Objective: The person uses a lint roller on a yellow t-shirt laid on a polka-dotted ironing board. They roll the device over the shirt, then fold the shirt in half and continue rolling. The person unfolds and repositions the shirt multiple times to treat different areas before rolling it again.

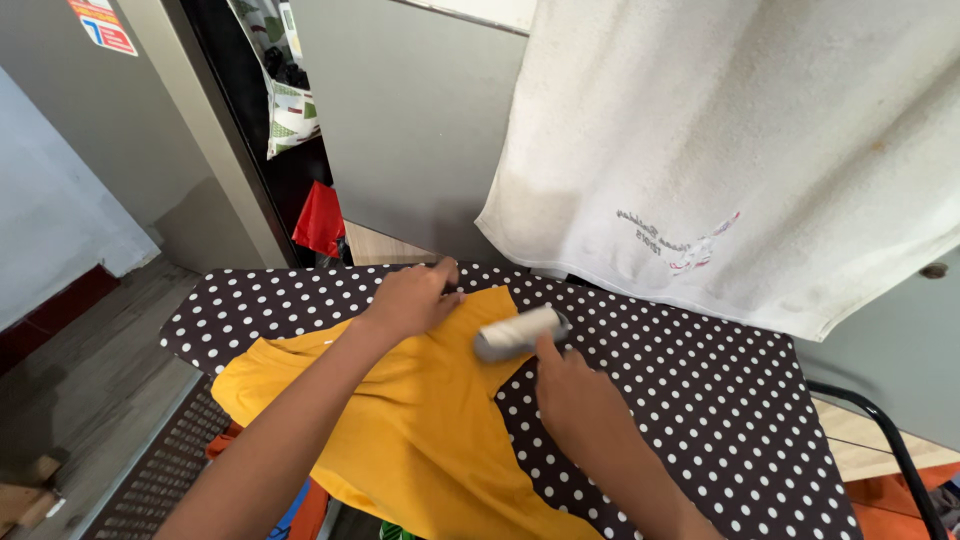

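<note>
- On the polka-dot ironing board (pixel 700 400), a yellow garment (pixel 420 430) lies spread across the near-left half, one edge hanging off the front.
- Left hand (pixel 412 297) rests flat on the garment's upper corner near the far edge of the board; its fingers (pixel 445 272) are together and pressed down on the cloth, pinning it rather than pinching it.
- Right hand (pixel 575 385) holds the handle of a lint roller (pixel 517 332), fingers wrapped around the grip; the pale roller head lies on the cloth's right edge, just beside the left hand.
- Step in hand, by my reading: rolling lint off the top corner of the garment while the other hand keeps the fabric taut.
- The next move, as I judge it, calls for a steady stroke along the cloth away from the pinning hand, with light even pressure so the fabric does not bunch or slide off the board.
- A white towel (pixel 740 150) hangs over the grey panel behind the board, its lower hem close above the far edge of the board; it is apart from both hands.
- A red cloth (pixel 320 220) shows in the dark gap beyond the board, well apart from the work.
</note>
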